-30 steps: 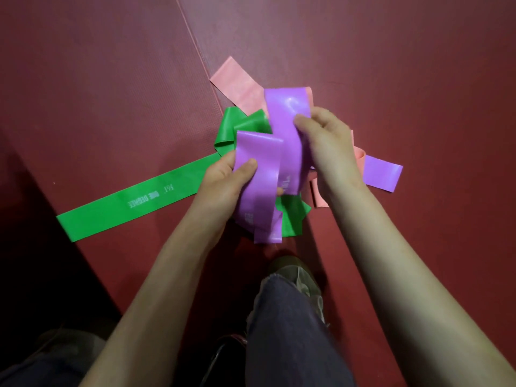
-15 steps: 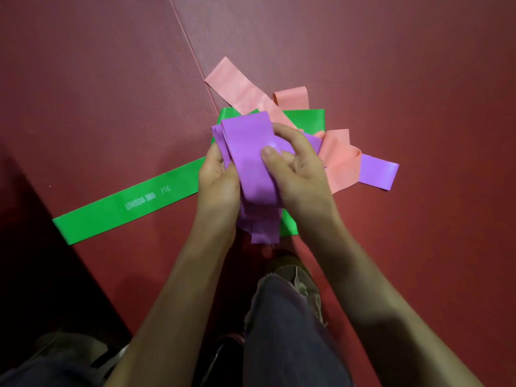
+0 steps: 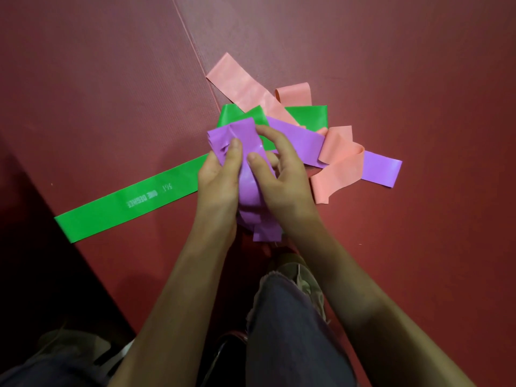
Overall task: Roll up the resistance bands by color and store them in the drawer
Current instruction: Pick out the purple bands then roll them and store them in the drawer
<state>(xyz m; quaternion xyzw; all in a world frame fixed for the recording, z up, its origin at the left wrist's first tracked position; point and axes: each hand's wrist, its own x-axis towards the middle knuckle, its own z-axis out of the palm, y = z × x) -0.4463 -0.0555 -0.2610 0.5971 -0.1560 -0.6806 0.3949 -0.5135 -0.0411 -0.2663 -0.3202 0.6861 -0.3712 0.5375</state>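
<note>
A purple resistance band (image 3: 296,141) is bunched into a loose wad between both hands, above a tangle of bands on the floor. My left hand (image 3: 217,180) grips the wad from the left, thumb on top. My right hand (image 3: 282,174) holds it from the right, fingers curled over the purple folds. The band's free tail runs right under a pink band (image 3: 337,163) and ends flat on the mat. A green band (image 3: 131,202) stretches flat to the left, its other part folded behind the wad. No drawer is in view.
Everything lies on a dark red floor mat (image 3: 405,65) with a seam (image 3: 195,48) running up to the left. A dark strip of floor (image 3: 33,275) borders the mat at lower left. My jeans leg and shoe (image 3: 293,317) are just below the hands.
The tall purple loop held up a second ago has been folded down and gathered into the wad. Both hands have closed in over it, uncovering the pink and green bands behind.
</note>
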